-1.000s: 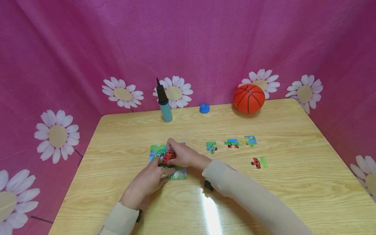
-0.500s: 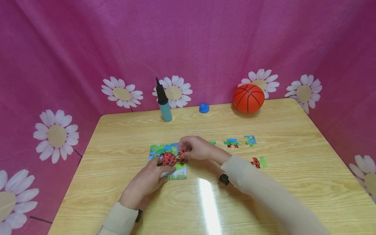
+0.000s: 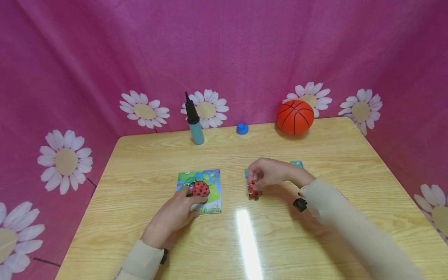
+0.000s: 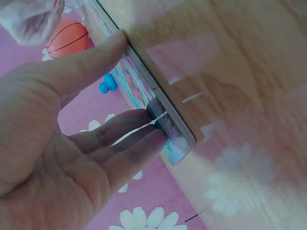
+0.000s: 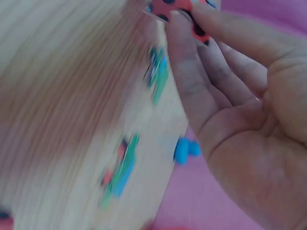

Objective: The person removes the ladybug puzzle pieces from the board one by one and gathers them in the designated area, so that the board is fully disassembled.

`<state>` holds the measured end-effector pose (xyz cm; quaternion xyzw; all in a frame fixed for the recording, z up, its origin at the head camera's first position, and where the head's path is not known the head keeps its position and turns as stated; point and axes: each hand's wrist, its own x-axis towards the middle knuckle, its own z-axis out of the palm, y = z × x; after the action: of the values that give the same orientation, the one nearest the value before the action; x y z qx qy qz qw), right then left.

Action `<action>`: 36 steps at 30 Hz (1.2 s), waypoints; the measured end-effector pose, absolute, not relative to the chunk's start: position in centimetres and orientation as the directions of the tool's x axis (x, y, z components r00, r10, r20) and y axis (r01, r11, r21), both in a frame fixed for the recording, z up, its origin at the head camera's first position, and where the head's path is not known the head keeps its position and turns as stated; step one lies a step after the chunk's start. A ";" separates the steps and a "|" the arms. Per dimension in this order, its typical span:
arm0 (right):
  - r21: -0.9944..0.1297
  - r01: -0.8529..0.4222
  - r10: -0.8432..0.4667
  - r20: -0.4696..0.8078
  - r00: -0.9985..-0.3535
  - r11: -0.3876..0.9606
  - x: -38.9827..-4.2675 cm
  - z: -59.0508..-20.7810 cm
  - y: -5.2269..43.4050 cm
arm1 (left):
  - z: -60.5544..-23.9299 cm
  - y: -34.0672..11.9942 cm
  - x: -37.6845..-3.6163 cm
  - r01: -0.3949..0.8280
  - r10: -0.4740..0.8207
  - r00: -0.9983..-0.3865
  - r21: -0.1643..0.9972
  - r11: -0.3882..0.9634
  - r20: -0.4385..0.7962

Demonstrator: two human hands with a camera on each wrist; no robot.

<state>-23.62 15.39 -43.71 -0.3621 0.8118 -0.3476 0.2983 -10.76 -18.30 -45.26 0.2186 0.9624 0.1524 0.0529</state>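
Note:
In the head view a square ladybug puzzle board (image 3: 216, 194) lies on the table at left centre, with a whole red ladybug picture on it. My left hand (image 3: 178, 208) rests over its near left part. In the left wrist view the thumb is at the board's near edge and the other fingers touch its left end. Off to the right of the board, my right hand (image 3: 267, 171) pinches a red ladybug puzzle piece (image 3: 255, 191) between thumb and fingertips. The right wrist view shows the piece's black spots and cuts off its top.
Loose puzzle pieces lie beyond the right hand: a green-blue one (image 5: 158, 74), a blue-green-red one (image 5: 120, 172) and a blue corner piece (image 3: 296, 164). Along the back stand a black-and-teal pump (image 3: 196, 124), a blue duck (image 3: 242, 128) and a small basketball (image 3: 295, 117).
My right hand has lifted the ladybug piece off the board and carried it right, over toward the loose pieces. My left hand has stayed on the board.

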 end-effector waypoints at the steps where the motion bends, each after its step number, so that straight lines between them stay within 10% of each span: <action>1: -0.756 -0.393 -0.788 -0.253 -0.561 0.523 -23.7 -43.7 16.0 | -45.2 -18.3 -10.7 0.406 0.438 -0.898 0.316 0.858 -0.035; 12: -0.524 -0.471 -0.685 -0.356 -0.635 0.709 -23.1 -42.8 20.5 | -45.2 -18.3 -10.8 0.380 0.419 -0.906 0.311 0.871 -0.066; 36: -0.551 -0.472 -0.691 -0.299 -0.658 0.688 -22.5 -44.1 20.9 | -45.4 -18.3 -10.7 0.370 0.406 -0.912 0.308 0.877 -0.061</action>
<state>-22.45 20.86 -44.14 -0.3292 0.8839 -0.2186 0.2503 -10.74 -18.35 -45.43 0.2008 0.9667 0.1462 0.0619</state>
